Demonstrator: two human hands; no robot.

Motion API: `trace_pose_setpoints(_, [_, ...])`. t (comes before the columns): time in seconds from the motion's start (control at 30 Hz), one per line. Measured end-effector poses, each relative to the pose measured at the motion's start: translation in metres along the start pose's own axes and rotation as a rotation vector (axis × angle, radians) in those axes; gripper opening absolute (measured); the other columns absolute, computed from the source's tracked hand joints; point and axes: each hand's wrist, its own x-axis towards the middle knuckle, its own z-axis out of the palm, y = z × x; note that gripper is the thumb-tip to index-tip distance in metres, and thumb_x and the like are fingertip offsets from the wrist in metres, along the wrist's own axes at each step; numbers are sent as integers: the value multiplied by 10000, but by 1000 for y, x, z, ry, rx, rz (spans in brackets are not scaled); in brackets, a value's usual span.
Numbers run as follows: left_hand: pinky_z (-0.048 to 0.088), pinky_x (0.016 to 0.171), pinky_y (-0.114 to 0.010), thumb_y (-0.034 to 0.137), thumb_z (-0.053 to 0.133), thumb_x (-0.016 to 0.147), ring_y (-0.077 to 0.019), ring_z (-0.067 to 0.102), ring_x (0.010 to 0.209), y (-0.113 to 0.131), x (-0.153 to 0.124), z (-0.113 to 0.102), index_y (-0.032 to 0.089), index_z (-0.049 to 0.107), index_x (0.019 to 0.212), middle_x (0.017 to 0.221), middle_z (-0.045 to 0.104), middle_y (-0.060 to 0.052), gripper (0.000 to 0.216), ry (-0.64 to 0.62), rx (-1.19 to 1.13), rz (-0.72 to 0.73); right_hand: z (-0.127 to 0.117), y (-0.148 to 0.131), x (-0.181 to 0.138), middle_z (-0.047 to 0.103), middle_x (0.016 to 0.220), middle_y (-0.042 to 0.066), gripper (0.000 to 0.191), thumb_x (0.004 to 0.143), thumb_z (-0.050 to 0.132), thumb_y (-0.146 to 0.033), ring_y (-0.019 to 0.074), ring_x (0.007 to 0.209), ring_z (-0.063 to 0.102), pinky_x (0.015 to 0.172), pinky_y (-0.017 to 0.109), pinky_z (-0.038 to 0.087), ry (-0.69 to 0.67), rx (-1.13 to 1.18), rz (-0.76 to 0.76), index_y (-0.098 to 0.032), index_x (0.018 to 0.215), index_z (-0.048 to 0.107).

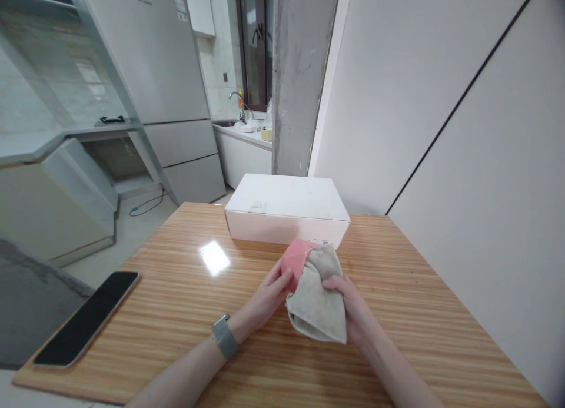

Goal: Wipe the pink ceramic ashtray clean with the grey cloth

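My left hand (270, 295) grips a small pink object (295, 261) from the left, fingers closed on its lower edge. A beige cloth (318, 299) is draped over the right side of the pink object and hangs down. My right hand (353, 311) is wrapped in and holds this cloth, pressed against the pink object. Both hands hover just above the wooden table (176, 314), close in front of a closed white box (286, 211). A grey watch (225, 336) sits on my left wrist.
A black phone (88, 318) lies near the table's left edge. The white wall (463, 131) runs along the table's right side. Beyond the table stand a grey refrigerator (163, 90), a concrete pillar (300, 78) and a counter with a sink tap (241, 105).
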Motion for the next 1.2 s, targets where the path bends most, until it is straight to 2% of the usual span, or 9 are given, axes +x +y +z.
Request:
trace_pose_setpoints(0.07, [465,901,-335,397,620,875,-242,643,1051,1,-1,1,200,613,1218,1127,709,-94,396,35,-13,-28,0,4,0,736,664,-15,307,515,690,-140,193,599,657,602,298,503,50,-61,-86,-205,814,658])
trace_pose_setpoints(0.13, [482,849,-331,439,601,879,-240,665,978,5,-3,5,187,626,1200,1069,724,-97,409,57,-16,-68,-2,7,-1,726,661,-25,321,506,713,-148,175,598,638,587,278,488,65,-114,-110,-203,815,648])
trace_pose_setpoints(0.27, [486,745,-297,470,602,868,-221,666,880,10,-4,8,154,653,1150,971,731,-94,427,82,42,-55,-7,11,0,719,692,-22,350,514,719,-172,166,634,613,605,270,467,13,-210,-129,-191,855,648])
trace_pose_setpoints(0.47, [476,802,-310,507,619,837,-188,631,818,5,2,-5,111,697,971,827,705,-60,426,141,132,-8,-16,11,5,698,745,-8,313,536,671,-189,193,707,608,654,301,455,-45,-372,-151,-189,849,652])
trace_pose_setpoints(0.67, [481,834,-329,542,582,848,-216,637,914,7,1,-3,121,678,1075,976,719,-95,488,149,163,-52,-13,5,4,667,690,-24,304,523,621,-200,176,649,573,606,282,432,32,-383,-95,-198,826,630])
trace_pose_setpoints(0.83, [518,767,-345,618,541,836,-252,643,961,9,2,-5,134,647,1173,1088,709,-131,598,197,188,-109,-14,-7,0,663,679,-20,300,508,596,-217,186,643,576,595,287,435,49,-444,-89,-201,806,626])
trace_pose_setpoints(0.93, [533,752,-354,622,542,833,-263,641,986,12,3,-10,158,633,1202,1142,694,-129,600,224,224,-92,-17,-12,0,663,674,-13,290,508,593,-223,194,644,579,587,289,435,96,-477,-122,-200,796,624])
trace_pose_setpoints(1.1, [538,709,-330,627,583,801,-238,644,911,18,3,-12,153,670,1115,1058,714,-114,575,307,281,-50,-24,-20,0,659,685,3,239,544,600,-269,211,654,578,593,307,444,162,-577,-195,-200,771,631])
trace_pose_setpoints(1.2, [533,697,-316,637,580,795,-225,638,881,20,2,-10,158,689,1056,1008,722,-94,557,317,314,-36,-28,-24,-2,675,748,27,238,578,594,-306,255,764,604,672,342,467,176,-721,-300,-191,777,657])
